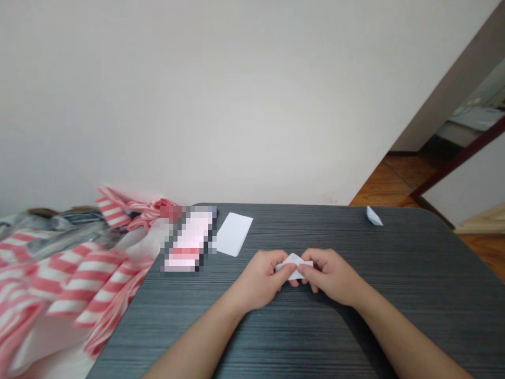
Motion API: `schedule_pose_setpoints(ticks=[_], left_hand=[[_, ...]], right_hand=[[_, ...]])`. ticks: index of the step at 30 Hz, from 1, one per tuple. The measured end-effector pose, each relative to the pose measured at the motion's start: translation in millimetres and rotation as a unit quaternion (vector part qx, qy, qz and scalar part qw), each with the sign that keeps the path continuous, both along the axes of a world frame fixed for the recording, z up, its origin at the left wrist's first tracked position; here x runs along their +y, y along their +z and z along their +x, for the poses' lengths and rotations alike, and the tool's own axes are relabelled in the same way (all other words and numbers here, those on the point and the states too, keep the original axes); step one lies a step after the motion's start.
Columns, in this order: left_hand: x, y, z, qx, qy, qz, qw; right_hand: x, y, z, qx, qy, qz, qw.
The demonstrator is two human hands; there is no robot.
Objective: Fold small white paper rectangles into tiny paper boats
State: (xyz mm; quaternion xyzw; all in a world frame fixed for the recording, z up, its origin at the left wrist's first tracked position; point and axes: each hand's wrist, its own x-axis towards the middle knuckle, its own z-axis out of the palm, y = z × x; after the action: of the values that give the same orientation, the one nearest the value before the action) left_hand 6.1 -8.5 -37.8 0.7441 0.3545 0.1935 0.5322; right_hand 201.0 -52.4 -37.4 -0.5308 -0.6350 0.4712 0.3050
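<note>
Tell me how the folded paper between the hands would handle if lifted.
The folded paper looks small and thin, so probably light. Its folds likely stiffen it, yet it would crush easily. Flat-sided, it should not roll on the table.

White folded paper (294, 261), dark grey streaked table (355, 326), white paper sheet (234, 234), red-and-white striped cloth (71, 279), off-white wall (236, 95)
</note>
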Motion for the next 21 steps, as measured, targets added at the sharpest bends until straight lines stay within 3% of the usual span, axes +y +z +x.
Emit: schedule_pose_setpoints(ticks=[10,21], left_hand=[[0.9,-1.5,2.0,-0.011,0.005,-0.043,0.999],[-0.2,2.3,0.4,-0.008,-0.001,-0.017,1.000]], right_hand=[[0.7,-2.9,3.4,-0.015,-0.018,0.030,0.999],[2.0,-2.1,1.1,0.000,0.004,0.006,1.000]])
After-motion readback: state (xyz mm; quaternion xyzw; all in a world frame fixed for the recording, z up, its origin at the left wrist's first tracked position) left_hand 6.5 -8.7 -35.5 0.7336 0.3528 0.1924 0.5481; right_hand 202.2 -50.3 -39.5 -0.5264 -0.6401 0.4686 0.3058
